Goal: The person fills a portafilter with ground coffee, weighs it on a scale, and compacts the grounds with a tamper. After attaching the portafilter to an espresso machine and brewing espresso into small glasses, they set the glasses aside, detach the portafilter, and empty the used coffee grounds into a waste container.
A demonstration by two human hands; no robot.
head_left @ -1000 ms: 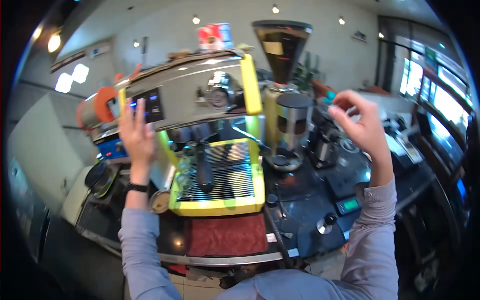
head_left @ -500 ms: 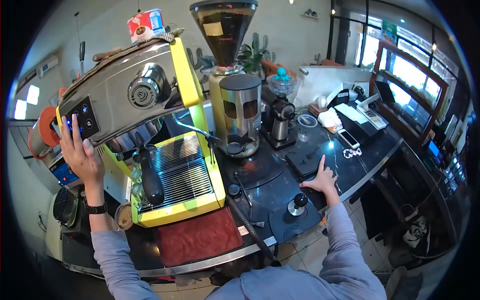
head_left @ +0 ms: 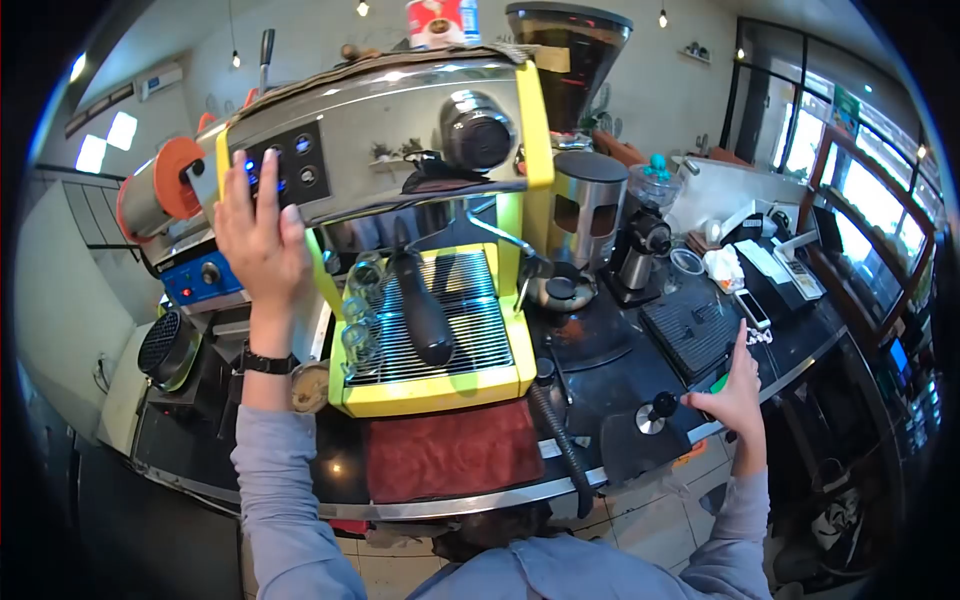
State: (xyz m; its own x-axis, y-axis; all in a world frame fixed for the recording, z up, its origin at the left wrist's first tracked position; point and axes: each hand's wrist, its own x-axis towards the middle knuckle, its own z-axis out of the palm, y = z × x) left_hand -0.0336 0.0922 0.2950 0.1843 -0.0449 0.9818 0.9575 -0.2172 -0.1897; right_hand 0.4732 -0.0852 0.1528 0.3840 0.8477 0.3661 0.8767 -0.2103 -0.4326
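Note:
My left hand (head_left: 262, 245) is raised with fingers apart at the lit button panel (head_left: 302, 165) of the yellow-trimmed espresso machine (head_left: 380, 120); it holds nothing, and whether a fingertip presses a button is unclear. On the right, my right hand (head_left: 735, 390) is spread, thumb and index finger apart, beside a black scale (head_left: 690, 335) with a bit of green display showing. Just left of its thumb stands a tamper (head_left: 652, 414) on a black mat (head_left: 630, 450). A black-handled portafilter (head_left: 425, 315) hangs above the drip tray (head_left: 475, 330), with glass cups (head_left: 360, 342) at the tray's left.
A red cloth (head_left: 450, 452) lies before the machine. To its right stand a grinder (head_left: 587, 210) and a smaller grinder (head_left: 640, 250). A black hose (head_left: 562, 440) runs over the counter edge. A phone (head_left: 752, 308) lies at the right, and a blue box (head_left: 203, 278) sits left.
My right hand has come down from beside the grinders to the scale and opened. My left hand stays at the button panel. The camera view has swung right, then back left.

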